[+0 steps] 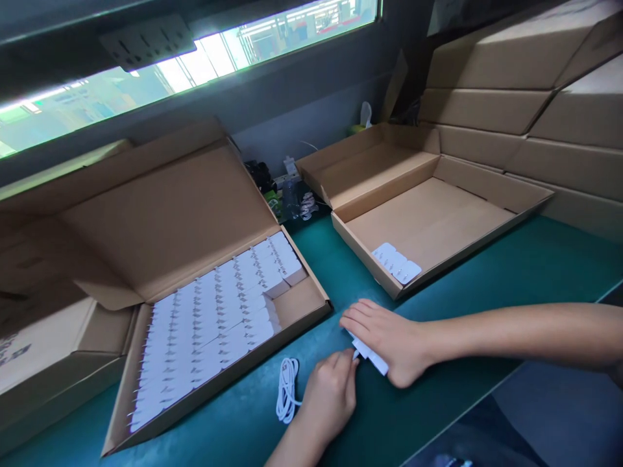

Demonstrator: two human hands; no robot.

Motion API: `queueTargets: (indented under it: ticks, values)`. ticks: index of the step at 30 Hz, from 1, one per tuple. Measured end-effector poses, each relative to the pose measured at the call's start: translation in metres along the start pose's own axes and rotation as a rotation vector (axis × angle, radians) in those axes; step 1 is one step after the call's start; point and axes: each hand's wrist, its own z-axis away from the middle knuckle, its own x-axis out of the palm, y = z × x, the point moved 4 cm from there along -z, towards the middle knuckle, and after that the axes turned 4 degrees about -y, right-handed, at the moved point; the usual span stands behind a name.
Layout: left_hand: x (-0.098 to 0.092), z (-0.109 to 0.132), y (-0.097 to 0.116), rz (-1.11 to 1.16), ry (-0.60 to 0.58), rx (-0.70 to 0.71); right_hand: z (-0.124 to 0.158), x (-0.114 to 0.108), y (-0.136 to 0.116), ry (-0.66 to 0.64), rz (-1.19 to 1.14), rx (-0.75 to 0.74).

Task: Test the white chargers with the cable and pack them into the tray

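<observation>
My right hand (pixel 389 337) lies palm down on the green table (pixel 511 272), pressing on a white charger plug (pixel 372 357). My left hand (pixel 331 392) is pinched against the near end of that plug. A coiled white cable (pixel 287 389) lies just left of my left hand. A flat cardboard box (pixel 302 311) to the left is packed with rows of white chargers (pixel 209 324). A second open box (pixel 438 220) beyond my right hand holds a few white chargers (pixel 396 263) in its near corner.
Stacked brown cartons (pixel 535 110) rise at the right. Another carton (pixel 43 363) sits at the far left. Small bottles and cables (pixel 287 191) stand by the wall under a window (pixel 195 65). The table edge runs diagonally at the lower right.
</observation>
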Motion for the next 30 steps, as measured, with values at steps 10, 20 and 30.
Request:
queueTargets:
  ticks: [10,20,30]
  values:
    - [-0.005,0.006,-0.002,0.033,0.114,0.109,0.002,-0.007,-0.003,-0.029,0.031,0.004]
    - [-0.016,0.046,-0.018,0.045,0.202,0.074,0.001,-0.008,0.001,-0.040,0.054,0.032]
    - [0.023,0.023,0.019,0.176,0.219,-0.027,0.002,-0.008,-0.002,-0.018,0.075,0.024]
